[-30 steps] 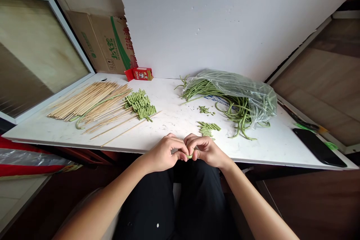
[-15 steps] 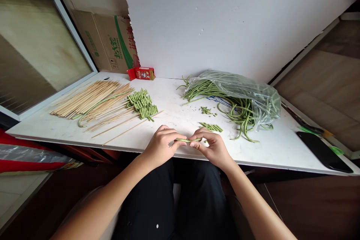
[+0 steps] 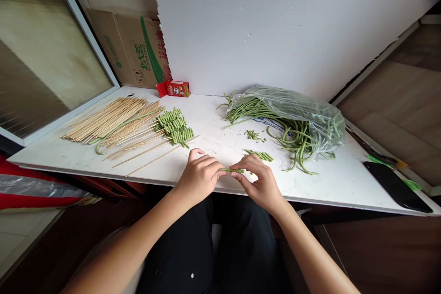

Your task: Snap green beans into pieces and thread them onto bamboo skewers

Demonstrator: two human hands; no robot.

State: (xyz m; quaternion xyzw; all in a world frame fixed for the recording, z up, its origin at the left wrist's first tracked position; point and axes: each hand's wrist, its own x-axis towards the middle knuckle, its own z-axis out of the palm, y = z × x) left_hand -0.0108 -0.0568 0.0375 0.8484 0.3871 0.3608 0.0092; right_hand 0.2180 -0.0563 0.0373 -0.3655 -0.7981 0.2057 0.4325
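My left hand (image 3: 200,177) and my right hand (image 3: 258,179) both pinch a short green bean piece (image 3: 232,170), held level between them over the near edge of the white table (image 3: 213,144). Just beyond my right hand lies a small pile of cut bean pieces (image 3: 260,154). A clear plastic bag of long green beans (image 3: 292,117) lies at the right rear. At the left are bamboo skewers (image 3: 110,124) with skewered bean pieces (image 3: 174,126) beside them.
A black phone (image 3: 396,186) lies at the table's right edge. A small red carton (image 3: 175,88) and a cardboard box (image 3: 132,55) stand at the back left. Bean scraps (image 3: 253,135) are scattered mid-table. A white wall panel rises behind.
Both hands have risen from below the table edge to just over it. The bent bean piece between them now lies straight, and the hands are a little apart.
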